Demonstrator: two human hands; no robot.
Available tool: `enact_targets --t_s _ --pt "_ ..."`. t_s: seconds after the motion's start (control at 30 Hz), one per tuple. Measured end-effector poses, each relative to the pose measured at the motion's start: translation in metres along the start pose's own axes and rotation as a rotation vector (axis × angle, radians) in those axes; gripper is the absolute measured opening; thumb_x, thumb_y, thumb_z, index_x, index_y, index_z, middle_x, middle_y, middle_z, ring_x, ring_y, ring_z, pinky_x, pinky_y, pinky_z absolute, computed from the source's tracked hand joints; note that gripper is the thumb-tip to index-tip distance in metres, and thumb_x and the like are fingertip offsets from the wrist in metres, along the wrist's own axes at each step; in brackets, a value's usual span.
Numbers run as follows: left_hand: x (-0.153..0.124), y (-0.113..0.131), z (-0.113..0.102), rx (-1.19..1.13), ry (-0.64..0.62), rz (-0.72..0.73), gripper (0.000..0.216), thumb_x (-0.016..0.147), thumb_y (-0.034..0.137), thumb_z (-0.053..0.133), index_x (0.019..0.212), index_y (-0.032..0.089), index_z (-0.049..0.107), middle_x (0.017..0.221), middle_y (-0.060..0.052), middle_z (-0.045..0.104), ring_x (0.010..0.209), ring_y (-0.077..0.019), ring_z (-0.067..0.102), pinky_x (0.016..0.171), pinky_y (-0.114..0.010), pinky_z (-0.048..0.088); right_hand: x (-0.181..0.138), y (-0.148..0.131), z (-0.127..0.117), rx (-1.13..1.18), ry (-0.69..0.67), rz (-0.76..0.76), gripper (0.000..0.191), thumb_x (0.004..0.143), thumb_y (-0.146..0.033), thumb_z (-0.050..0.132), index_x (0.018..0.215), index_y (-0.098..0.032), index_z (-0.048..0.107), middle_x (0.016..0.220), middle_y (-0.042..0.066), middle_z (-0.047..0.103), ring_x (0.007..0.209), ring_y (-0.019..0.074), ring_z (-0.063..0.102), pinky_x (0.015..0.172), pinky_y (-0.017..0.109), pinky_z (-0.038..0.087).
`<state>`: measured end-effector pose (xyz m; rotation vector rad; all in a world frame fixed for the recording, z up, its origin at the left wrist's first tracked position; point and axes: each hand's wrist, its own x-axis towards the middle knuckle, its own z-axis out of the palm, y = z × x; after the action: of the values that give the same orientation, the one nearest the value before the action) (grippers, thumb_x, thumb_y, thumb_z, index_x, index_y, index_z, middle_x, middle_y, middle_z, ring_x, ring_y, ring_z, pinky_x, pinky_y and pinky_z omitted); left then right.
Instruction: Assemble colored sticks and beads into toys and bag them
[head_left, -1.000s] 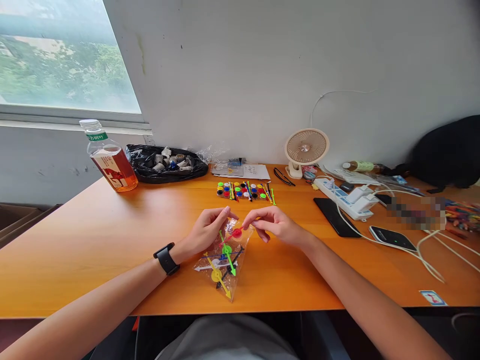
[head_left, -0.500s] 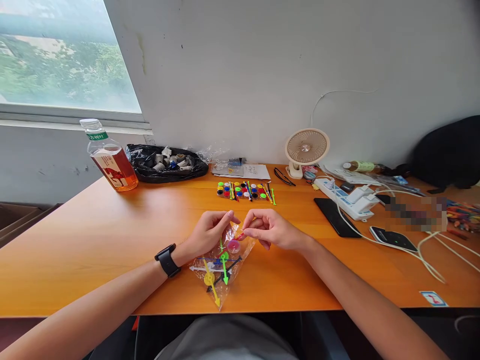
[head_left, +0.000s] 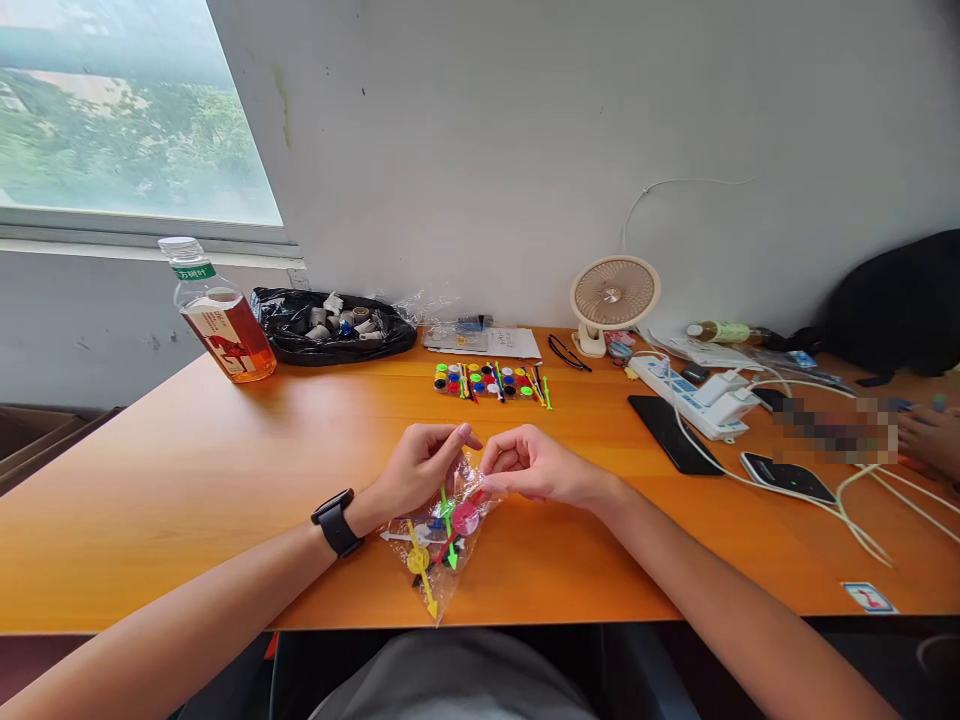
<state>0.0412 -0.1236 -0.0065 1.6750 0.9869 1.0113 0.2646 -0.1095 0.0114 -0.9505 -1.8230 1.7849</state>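
Orange wooden counter [head_left: 187, 470]: fills the lower two thirds of the frame and carries everything listed.

Black bag [head_left: 334, 330], upper left of centre, against the wall: mouth open, small grey and white parts showing inside.

Tea bottle [head_left: 217, 315], left of the black bag: upright, capped, set well away from the hands.

Desk fan [head_left: 613, 297], upper right of centre: faces forward, standing beside a white power strip [head_left: 694, 395] with plugs and cables trailing toward the right edge. Two dark phones [head_left: 671, 432] lie flat just below the strip.

Another person's hand [head_left: 930, 435]: at the far right edge, resting on the counter among coloured bits.

Left hand [head_left: 420, 470], with a black watch [head_left: 336, 522] on the wrist: centre of frame, fingers closed, pinching the upper left edge of the clear plastic bag [head_left: 439, 540].

Right hand [head_left: 529, 468]: just right of the left, fingers curled and gripping the bag's upper right edge, so the two hands hold the mouth between them while the bag's body lies on the counter near the front edge.

Bag contents: coloured plastic arrows and round discs, bunched at the lower end, loose inside.

Sorted row of coloured discs and sticks [head_left: 491, 382]: above the hands, laid in a neat line within reach.
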Motion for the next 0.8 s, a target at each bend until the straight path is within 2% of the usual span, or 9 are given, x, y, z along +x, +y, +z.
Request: enact_targets --t_s 0.1,0.2,0.3,0.4,0.47,0.57,0.63,0.8 --pt "-0.001 0.000 0.001 0.029 -0.008 0.020 0.063 0.101 0.067 0.052 0.092 0.010 0.077 0.055 0.003 0.049 0.050 -0.0090 0.036 0.048 -0.022 0.027 0.003 0.005 0.004 0.019 -0.002 -0.043 0.038 0.071 -0.043 0.096 0.086 -0.012 0.079 0.077 0.004 0.076 0.061 0.0103 0.060 0.054 0.021 0.044" --pt "-0.001 -0.002 0.001 0.037 -0.005 0.037 0.064 0.102 0.067 0.051 0.092 0.009 0.077 0.057 0.002 0.048 0.053 -0.0092 0.035 0.049 -0.022 0.027 0.003 0.006 0.005 -0.013 -0.017 -0.087 0.037 0.073 -0.043 0.095 0.086 -0.011 0.082 0.073 0.003 0.074 0.062 0.0105 0.057 0.058 0.023 0.043" --pt "-0.001 -0.002 0.000 0.010 0.016 0.039 0.063 0.102 0.066 0.052 0.093 0.009 0.077 0.056 0.003 0.047 0.052 -0.0090 0.036 0.049 -0.022 0.028 0.001 0.002 0.003 -0.098 -0.015 -0.108 0.040 0.088 -0.052 0.082 0.090 -0.012 0.082 0.066 0.000 0.068 0.050 0.0067 0.044 0.048 0.022 0.034" --pt "0.000 -0.002 -0.001 -0.035 0.056 0.021 0.064 0.102 0.067 0.053 0.094 0.009 0.077 0.054 0.002 0.051 0.048 -0.0091 0.042 0.046 -0.021 0.031 -0.002 -0.003 -0.002 -0.117 0.045 -0.171 0.046 0.100 -0.059 0.065 0.100 -0.015 0.079 0.080 0.003 0.074 0.048 0.0064 0.046 0.045 0.022 0.037" --pt "0.000 -0.002 -0.002 -0.062 0.092 0.020 0.064 0.101 0.068 0.054 0.096 0.009 0.077 0.056 0.000 0.058 0.047 -0.0105 0.051 0.046 -0.021 0.036 -0.003 -0.006 -0.004 -0.136 0.082 -0.196 0.045 0.096 -0.059 0.070 0.101 -0.016 0.079 0.088 0.006 0.076 0.054 0.0081 0.051 0.049 0.022 0.043" --pt "0.000 -0.003 -0.002 -0.088 0.139 0.049 0.062 0.101 0.067 0.056 0.098 0.010 0.077 0.059 -0.002 0.063 0.048 -0.0113 0.056 0.047 -0.021 0.040 -0.006 -0.006 -0.003 -0.236 0.121 -0.189 0.041 0.086 -0.054 0.084 0.099 -0.016 0.082 0.074 0.002 0.069 0.057 0.0091 0.048 0.051 0.022 0.040" --pt "0.000 -0.005 -0.002 -0.094 0.144 0.066 0.061 0.102 0.066 0.055 0.098 0.010 0.077 0.058 -0.001 0.063 0.047 -0.0107 0.055 0.046 -0.021 0.040 -0.006 -0.005 -0.001 -0.291 0.142 -0.201 0.040 0.085 -0.052 0.086 0.100 -0.016 0.084 0.069 0.000 0.066 0.057 0.0094 0.046 0.052 0.023 0.037" --pt "0.000 -0.007 -0.001 -0.099 0.140 0.076 0.059 0.103 0.064 0.055 0.099 0.009 0.077 0.058 -0.002 0.064 0.047 -0.0102 0.055 0.046 -0.020 0.039 -0.006 -0.004 0.003 -0.269 0.140 -0.225 0.050 0.081 -0.050 0.089 0.118 -0.018 0.081 0.092 0.006 0.078 0.065 0.0115 0.056 0.060 0.025 0.046"
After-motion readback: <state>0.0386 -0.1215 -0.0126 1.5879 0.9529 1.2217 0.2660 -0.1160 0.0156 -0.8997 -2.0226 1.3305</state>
